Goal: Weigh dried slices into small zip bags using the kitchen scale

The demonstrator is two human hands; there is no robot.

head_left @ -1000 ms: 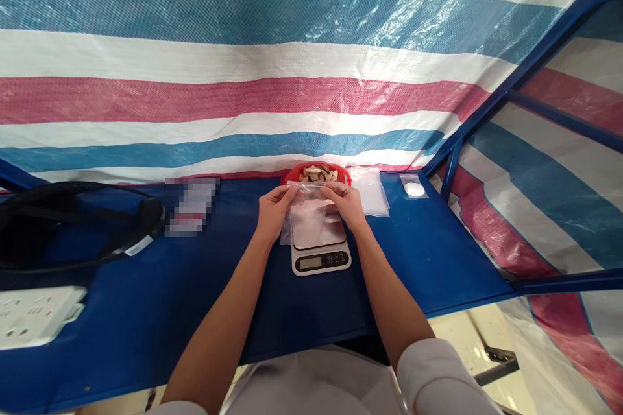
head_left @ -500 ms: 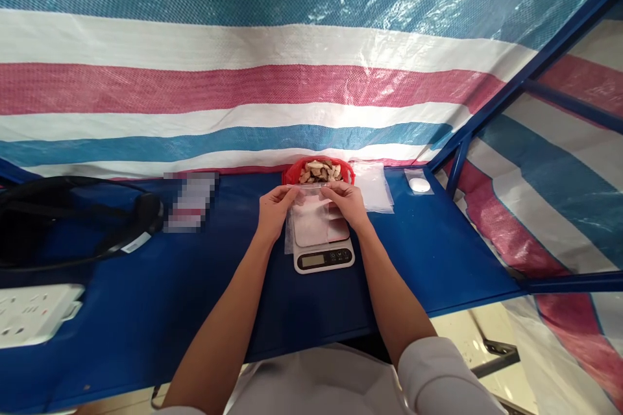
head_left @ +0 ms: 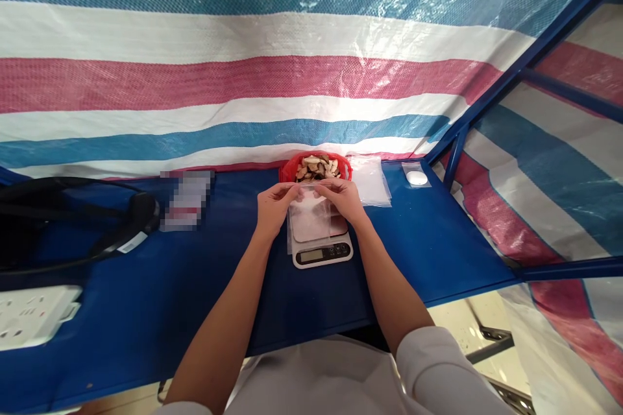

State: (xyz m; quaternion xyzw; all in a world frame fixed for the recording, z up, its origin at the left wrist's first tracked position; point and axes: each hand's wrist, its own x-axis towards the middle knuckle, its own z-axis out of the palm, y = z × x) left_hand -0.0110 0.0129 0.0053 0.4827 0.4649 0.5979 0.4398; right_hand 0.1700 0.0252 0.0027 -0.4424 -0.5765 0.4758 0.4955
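Observation:
A clear plastic zip bag point(head_left: 309, 217) hangs flat from both hands above a white kitchen scale point(head_left: 323, 255), covering much of its weighing plate. My left hand point(head_left: 275, 202) pinches the bag's top edge at the left. At the right of the same edge, my right hand point(head_left: 343, 199) pinches it between thumb and fingers. The bag looks flat, with nothing visible inside. Just beyond my fingertips stands a red basket point(head_left: 287, 170) holding dried slices point(head_left: 317, 168), brown and cream, that look like mushroom. The scale's display is too faint to read.
More clear bags point(head_left: 370, 180) lie right of the basket. A small bag with a white rounded object point(head_left: 416, 177) is farther right. On the left are a blurred packet point(head_left: 187, 201), a black headset point(head_left: 139, 214) and a white power strip point(head_left: 41, 314). Striped sheeting point(head_left: 243, 84) closes the back.
The right hand has shifted slightly left along the bag's top edge, closer to the left hand. The whole view has tilted a little; the bag stays over the scale.

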